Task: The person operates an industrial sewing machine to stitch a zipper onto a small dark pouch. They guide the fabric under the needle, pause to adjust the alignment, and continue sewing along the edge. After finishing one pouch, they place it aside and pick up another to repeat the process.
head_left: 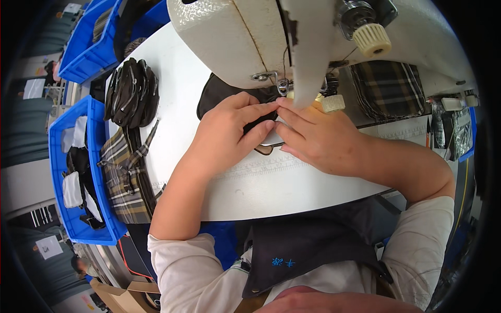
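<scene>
A white sewing machine (229, 39) stands over a black fabric piece (213, 96) lying by the presser foot (282, 86). My left hand (229, 130) grips the black piece from the left, index fingertip beside the foot and thumb lower down. My right hand (318, 138) holds it from the right with bent fingers, their tips meeting my left index finger just below the needle area. The fingers partly hide what lies between them. A small brown-edged piece (263, 149) shows beneath my hands on the white tabletop (245, 193).
Black zippered pieces (130, 94) and plaid fabric (128, 177) lie at left, beside blue bins (58, 161). A plaid stack (386, 88), clear packets (459, 130) and tools sit at right. A co-worker's head (81, 266) shows at lower left.
</scene>
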Motion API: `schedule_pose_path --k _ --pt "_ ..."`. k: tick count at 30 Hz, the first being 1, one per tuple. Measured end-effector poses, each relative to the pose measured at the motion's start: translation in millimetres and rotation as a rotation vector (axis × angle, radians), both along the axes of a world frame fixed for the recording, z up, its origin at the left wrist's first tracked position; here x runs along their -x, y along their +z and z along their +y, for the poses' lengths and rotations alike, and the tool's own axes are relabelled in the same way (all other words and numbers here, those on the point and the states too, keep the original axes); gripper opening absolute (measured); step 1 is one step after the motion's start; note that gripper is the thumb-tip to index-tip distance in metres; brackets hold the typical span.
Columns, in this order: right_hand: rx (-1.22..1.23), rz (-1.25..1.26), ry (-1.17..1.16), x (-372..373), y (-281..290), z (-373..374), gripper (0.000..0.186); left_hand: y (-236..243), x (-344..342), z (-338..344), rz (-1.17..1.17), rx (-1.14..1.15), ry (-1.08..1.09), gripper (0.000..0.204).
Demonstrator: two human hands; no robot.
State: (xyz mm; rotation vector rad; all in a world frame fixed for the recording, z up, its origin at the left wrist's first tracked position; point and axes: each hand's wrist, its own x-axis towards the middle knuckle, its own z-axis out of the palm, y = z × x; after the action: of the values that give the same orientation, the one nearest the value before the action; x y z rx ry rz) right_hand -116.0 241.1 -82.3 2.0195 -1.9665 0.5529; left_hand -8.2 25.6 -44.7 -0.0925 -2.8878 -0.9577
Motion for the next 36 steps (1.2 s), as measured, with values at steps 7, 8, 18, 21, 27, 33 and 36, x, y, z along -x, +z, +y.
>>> schedule_pose_path --k 7,8,18,21,27,33,36 --pt "-0.011 0.083 -0.025 -2.4 -4.7 0.1 0.039 -14.8 9.8 -13.9 -0.052 -0.213 0.116 0.016" --pt "-0.037 0.1 -0.039 -2.8 -5.8 0.7 0.041 -15.9 12.5 -11.9 -0.039 -0.131 0.168 0.015" --pt "0.022 0.004 -0.001 -1.1 0.9 -2.1 0.03 -30.6 26.9 -6.4 0.225 0.255 0.136 0.013" --pt "-0.01 -0.036 -0.011 -0.9 0.5 -2.3 0.027 -26.1 25.5 -3.2 0.104 0.246 0.197 0.013" --pt "0.017 -0.04 -0.01 -0.8 1.9 -5.4 0.027 -25.2 27.1 -0.2 0.064 0.143 0.299 0.014" --pt "0.036 -0.046 -0.018 -2.2 -4.6 -3.6 0.025 -16.9 12.2 -1.7 0.36 0.226 -0.022 0.023" --pt "0.079 0.014 -0.007 -0.8 -8.2 -3.8 0.024 -1.5 3.5 12.4 0.203 0.246 -0.002 0.041"
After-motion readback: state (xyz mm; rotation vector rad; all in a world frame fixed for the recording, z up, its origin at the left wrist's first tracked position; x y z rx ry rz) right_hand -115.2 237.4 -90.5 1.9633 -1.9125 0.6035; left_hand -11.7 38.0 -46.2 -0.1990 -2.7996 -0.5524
